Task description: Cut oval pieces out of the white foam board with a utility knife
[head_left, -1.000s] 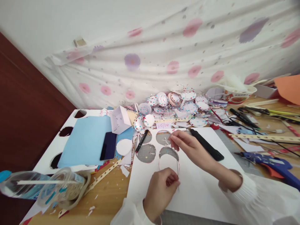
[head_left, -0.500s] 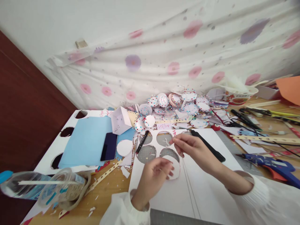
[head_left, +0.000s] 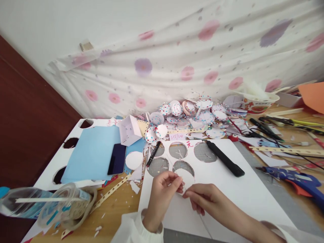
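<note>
My left hand (head_left: 164, 194) is closed, thumb and fingers pinching a thin pale string. Just to its right, my right hand (head_left: 209, 200) pinches the same string (head_left: 208, 226), which trails down below that hand; a short stretch runs between the fingertips. Both hands are over a white sheet (head_left: 235, 199) with several round holes cut in it. Behind the fingers lies a white paper disc (head_left: 186, 176), partly hidden by them. A black marker (head_left: 153, 154) rests on the sheet left of the holes, and a black-handled cutter (head_left: 225, 158) on the right.
Decorated paper discs (head_left: 194, 113) are heaped against the curtain. At left are blue sheets (head_left: 91, 152), a phone (head_left: 117, 159), a paper box (head_left: 130, 130), a tape roll (head_left: 82, 214) and a water bottle (head_left: 22, 202). A blue glue gun (head_left: 296, 179) and pliers (head_left: 291, 122) lie at right.
My right hand has moved down and toward me, close to my left hand. My left hand, loosely curled before, now pinches the string. The string's two hanging strands have shifted.
</note>
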A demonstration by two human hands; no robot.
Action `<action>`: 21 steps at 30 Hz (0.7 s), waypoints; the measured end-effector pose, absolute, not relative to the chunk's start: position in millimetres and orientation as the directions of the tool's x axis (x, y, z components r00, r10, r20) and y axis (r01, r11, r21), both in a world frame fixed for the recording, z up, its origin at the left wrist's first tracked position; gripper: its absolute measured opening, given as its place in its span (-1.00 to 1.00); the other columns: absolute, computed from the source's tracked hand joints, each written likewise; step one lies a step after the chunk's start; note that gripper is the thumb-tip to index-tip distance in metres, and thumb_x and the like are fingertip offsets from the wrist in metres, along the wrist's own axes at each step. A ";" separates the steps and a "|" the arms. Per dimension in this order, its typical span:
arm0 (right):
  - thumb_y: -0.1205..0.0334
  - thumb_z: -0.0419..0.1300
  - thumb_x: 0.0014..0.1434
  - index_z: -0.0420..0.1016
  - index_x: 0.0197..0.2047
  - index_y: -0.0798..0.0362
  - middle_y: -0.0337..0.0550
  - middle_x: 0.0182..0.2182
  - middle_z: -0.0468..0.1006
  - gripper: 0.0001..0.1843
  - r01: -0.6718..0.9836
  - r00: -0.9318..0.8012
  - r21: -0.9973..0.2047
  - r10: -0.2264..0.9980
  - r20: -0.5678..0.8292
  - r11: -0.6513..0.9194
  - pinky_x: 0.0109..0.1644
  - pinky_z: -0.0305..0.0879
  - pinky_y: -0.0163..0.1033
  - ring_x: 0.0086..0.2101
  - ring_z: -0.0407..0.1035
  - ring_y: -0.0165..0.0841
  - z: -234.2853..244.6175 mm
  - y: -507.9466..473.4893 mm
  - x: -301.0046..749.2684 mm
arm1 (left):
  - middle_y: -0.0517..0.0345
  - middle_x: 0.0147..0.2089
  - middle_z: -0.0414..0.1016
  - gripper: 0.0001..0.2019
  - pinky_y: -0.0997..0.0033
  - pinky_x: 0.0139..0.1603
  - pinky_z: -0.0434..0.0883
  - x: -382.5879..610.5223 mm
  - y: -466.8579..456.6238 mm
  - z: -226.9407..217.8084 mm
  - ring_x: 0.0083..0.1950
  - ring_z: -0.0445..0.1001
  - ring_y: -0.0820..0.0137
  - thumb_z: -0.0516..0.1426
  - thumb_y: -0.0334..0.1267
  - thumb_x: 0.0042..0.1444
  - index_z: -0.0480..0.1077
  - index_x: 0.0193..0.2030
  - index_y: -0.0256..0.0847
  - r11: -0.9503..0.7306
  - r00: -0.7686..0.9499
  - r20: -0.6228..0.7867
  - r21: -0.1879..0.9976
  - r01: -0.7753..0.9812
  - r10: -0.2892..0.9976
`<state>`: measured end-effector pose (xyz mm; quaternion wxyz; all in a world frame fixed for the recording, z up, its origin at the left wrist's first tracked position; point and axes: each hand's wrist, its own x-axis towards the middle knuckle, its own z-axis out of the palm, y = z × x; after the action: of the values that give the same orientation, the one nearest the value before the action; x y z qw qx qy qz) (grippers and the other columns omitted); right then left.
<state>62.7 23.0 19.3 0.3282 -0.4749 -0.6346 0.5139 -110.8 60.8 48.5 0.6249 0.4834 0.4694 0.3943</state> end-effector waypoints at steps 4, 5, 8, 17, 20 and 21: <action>0.10 -0.01 0.36 0.44 0.16 -0.01 0.06 0.17 0.44 -0.60 0.684 -0.092 -0.688 0.964 0.250 0.244 0.17 0.33 0.02 0.11 0.38 -0.10 -17.6 10.5 95.9 | 0.07 -0.44 0.51 -0.65 0.48 -0.35 0.44 -118.7 58.0 48.5 -0.43 0.44 0.46 0.33 -0.03 -0.01 0.44 -0.39 -0.33 0.272 0.228 -0.246 0.958 -0.089 0.942; 0.10 0.04 0.33 0.34 0.28 0.01 0.09 0.26 0.33 -0.51 0.776 -0.097 -0.568 0.941 0.325 0.276 0.23 0.28 0.10 0.18 0.30 -0.03 -29.0 8.2 105.5 | 0.07 -0.44 0.51 -0.65 0.49 -0.37 0.43 -121.3 58.0 48.3 -0.44 0.44 0.46 0.34 -0.03 -0.02 0.44 -0.40 -0.33 0.277 0.228 -0.250 0.956 -0.092 0.941; 0.11 0.09 0.30 0.02 0.45 0.05 0.07 0.36 0.17 -0.29 0.875 -0.213 -0.336 0.901 0.378 0.348 0.27 0.25 0.15 0.26 0.20 0.01 -56.6 5.2 129.3 | 0.08 -0.46 0.51 -0.65 0.51 -0.41 0.41 -127.0 58.3 47.1 -0.47 0.42 0.48 0.35 -0.03 -0.04 0.46 -0.41 -0.33 0.287 0.225 -0.259 0.953 -0.099 0.939; 0.05 0.08 0.30 0.41 0.23 -0.02 0.06 0.29 0.29 -0.52 0.720 -0.152 -0.645 0.965 0.213 0.256 0.30 0.19 0.13 0.24 0.21 -0.04 -35.0 21.3 141.4 | 0.07 -0.50 0.51 -0.66 0.55 -0.46 0.39 -120.6 54.3 48.9 -0.50 0.40 0.50 0.37 -0.06 -0.07 0.47 -0.45 -0.34 0.312 0.259 -0.272 0.941 -0.127 0.927; -0.06 0.10 0.27 0.56 -0.13 -0.07 0.01 -0.05 0.57 -0.68 0.365 -0.104 -0.926 0.993 0.060 0.094 0.07 0.40 -0.04 -0.02 0.46 -0.12 -4.4 17.6 117.3 | 0.04 -0.49 0.52 -0.65 0.54 -0.46 0.40 -114.3 50.1 49.3 -0.51 0.41 0.49 0.37 -0.05 -0.07 0.48 -0.45 -0.35 0.328 0.292 -0.281 0.936 -0.126 0.914; -0.10 0.14 0.25 0.55 -0.21 -0.06 -0.04 -0.24 0.61 -0.68 0.242 -0.159 -0.970 0.986 -0.051 -0.011 -0.10 0.45 -0.11 -0.19 0.50 -0.17 4.3 14.6 106.6 | 0.03 -0.49 0.53 -0.65 0.54 -0.46 0.40 -112.3 48.9 49.5 -0.51 0.41 0.49 0.37 -0.05 -0.08 0.48 -0.46 -0.35 0.333 0.304 -0.282 0.934 -0.129 0.910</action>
<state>106.6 14.6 4.3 0.3850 -0.5218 -0.5884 0.4830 -112.3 48.9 49.5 0.6812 0.4337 0.4501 0.3813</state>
